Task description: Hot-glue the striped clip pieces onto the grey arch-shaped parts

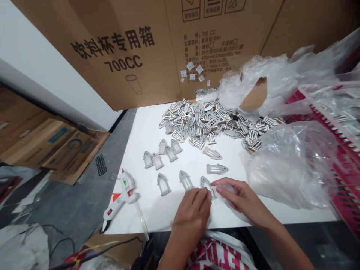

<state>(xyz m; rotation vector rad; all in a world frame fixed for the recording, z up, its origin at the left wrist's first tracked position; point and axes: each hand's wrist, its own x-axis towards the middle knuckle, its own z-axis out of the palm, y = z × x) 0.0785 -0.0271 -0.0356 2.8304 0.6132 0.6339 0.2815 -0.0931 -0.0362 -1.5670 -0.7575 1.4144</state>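
Near the front of the white table, my left hand point(192, 210) has its fingers curled together at the lower end of a grey arch-shaped frame piece point(205, 182). Just right of it, my right hand point(239, 195) pinches a few thin translucent plastic sheets point(226, 189), their edges close to the same frame. Two similar grey frames, one upright piece point(163, 184) and another point(186, 180), lie to the left. Above my right hand a grey frame point(217, 169) points right. Farther back sits a small group of frames point(158, 160) with milky panes.
A white hot glue gun point(120, 198) lies at the left table edge. Behind is a heap of frame pieces point(202, 120) before a big cardboard box point(126, 75). On the right are a clear plastic bag point(289, 168) and a pink basket point(323, 116).
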